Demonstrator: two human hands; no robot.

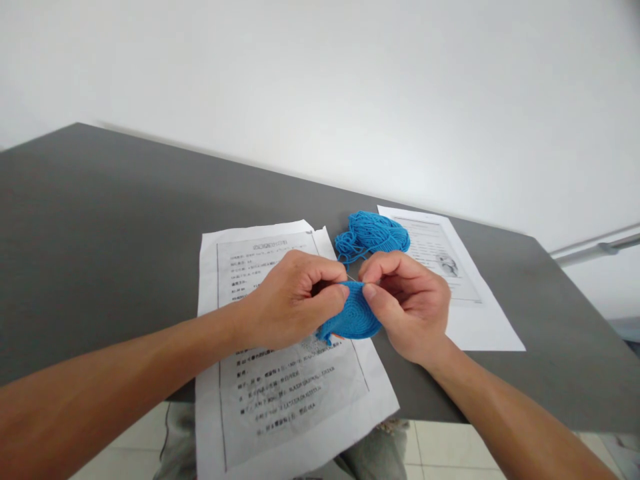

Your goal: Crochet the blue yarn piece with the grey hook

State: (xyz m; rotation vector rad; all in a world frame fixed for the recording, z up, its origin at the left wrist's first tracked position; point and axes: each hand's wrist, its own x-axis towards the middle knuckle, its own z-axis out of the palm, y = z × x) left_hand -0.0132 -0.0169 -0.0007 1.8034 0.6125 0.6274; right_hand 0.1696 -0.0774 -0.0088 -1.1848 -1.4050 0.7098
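A round, flat piece of blue crochet (356,313), worked in spiral rings, is held up between my two hands. My left hand (293,300) is closed, its thumb and forefinger pinching the upper left edge. On the other side, my right hand (413,300) is also closed, with its thumb tip pressed on the upper right edge. Between the fingertips a thin, pale sliver (351,277) shows at the top edge; I cannot make out whether it is a hook or a strand. The curled fingers hide the rest of it. Just beyond my hands lies a loose skein of blue yarn (379,233).
A printed sheet (295,413) lies under my left hand and overhangs the front edge of the grey table (125,267). Another printed sheet (480,327), with a small picture, lies to the right. A white wall (320,87) rises behind the table.
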